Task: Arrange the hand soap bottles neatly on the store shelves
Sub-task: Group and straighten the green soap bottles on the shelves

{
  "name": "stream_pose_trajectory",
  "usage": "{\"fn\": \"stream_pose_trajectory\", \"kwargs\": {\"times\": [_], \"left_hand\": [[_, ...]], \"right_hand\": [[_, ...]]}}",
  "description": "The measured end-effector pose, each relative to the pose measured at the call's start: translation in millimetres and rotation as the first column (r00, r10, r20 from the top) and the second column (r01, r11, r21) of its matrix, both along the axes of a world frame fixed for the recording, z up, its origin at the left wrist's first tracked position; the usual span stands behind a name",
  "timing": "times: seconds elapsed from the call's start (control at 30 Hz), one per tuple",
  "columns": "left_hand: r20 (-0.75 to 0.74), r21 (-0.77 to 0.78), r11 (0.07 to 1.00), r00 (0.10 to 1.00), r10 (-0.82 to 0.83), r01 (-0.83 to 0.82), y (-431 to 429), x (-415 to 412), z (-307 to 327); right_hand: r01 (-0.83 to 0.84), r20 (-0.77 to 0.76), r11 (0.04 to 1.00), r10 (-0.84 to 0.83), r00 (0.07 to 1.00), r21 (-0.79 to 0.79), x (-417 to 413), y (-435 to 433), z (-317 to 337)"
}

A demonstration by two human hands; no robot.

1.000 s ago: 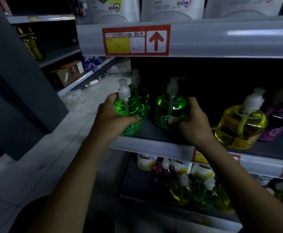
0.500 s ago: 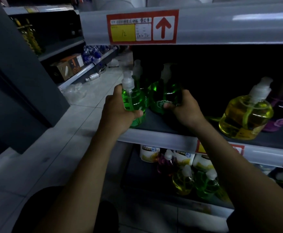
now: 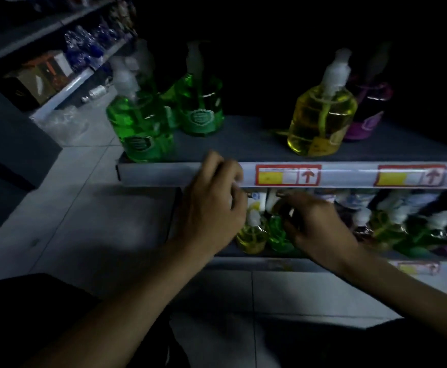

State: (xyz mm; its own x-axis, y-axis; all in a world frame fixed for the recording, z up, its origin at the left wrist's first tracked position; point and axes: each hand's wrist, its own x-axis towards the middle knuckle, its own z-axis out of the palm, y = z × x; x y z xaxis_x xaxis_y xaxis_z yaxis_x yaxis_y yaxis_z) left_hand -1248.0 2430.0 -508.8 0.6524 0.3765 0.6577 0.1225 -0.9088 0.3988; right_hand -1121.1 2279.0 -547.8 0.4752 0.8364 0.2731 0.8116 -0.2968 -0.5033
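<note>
From the head view, the left hand (image 3: 214, 208) hangs in front of the upper shelf's pale front rail (image 3: 158, 174). Its fingers (image 3: 233, 179) are curled inward and blurred, and I cannot tell whether they pinch anything. Up and to the left of those fingers a green soap bottle (image 3: 137, 126) stands at the shelf's front corner. A second green bottle (image 3: 203, 107) stands farther back, above the fingers, and more green bottles are crowded dimly between the two. The right hand (image 3: 320, 229) is lower, reaching into the lower shelf (image 3: 270, 264). Its fingers (image 3: 296, 205) are bent down over the top of a small green bottle (image 3: 276, 235). That spot is dark and smeared, so I cannot tell whether they grip the bottle or only touch it. Just to the left of those fingertips, between the two hands, stands a small yellow bottle (image 3: 253, 235) with a white pump. To the right of the right hand, more pump bottles (image 3: 392, 227) fill the lower shelf, too blurred to tell apart. Above the right fingers, past a red-framed price label (image 3: 287, 175) on the rail, a large yellow bottle (image 3: 320, 120) stands upright on the upper shelf. A purple bottle (image 3: 368, 112) sits just behind it to the right. A second label (image 3: 410, 176) sits farther right along the rail. Below and to the left of both hands lies a pale tiled floor (image 3: 84, 208).
</note>
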Motion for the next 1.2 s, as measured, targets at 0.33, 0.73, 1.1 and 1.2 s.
{"fn": "stream_pose_trajectory", "kwargs": {"times": [0.33, 0.73, 1.1, 1.2], "left_hand": [[-0.637, -0.725, 0.617, 0.637, -0.433, -0.306, -40, 90, -164], [-0.570, -0.740, 0.656, 0.656, -0.495, -0.148, -30, 88, -172], [-0.478, -0.841, 0.538, 0.537, -0.695, -0.052, -28, 42, -91], [-0.368, -0.896, 0.443, 0.514, -0.775, 0.027, -19, 22, -54]], "right_hand": [[0.294, -0.277, 0.864, -0.425, 0.862, -0.409, 62, -7, -128], [0.252, -0.325, 0.948, -0.306, 0.895, -0.196, 70, 6, -141], [0.026, -0.102, 0.999, -0.029, 0.994, -0.037, 2, -28, -34], [-0.005, -0.177, 0.991, 0.028, 0.984, 0.130, -12, -29, 4]]}}
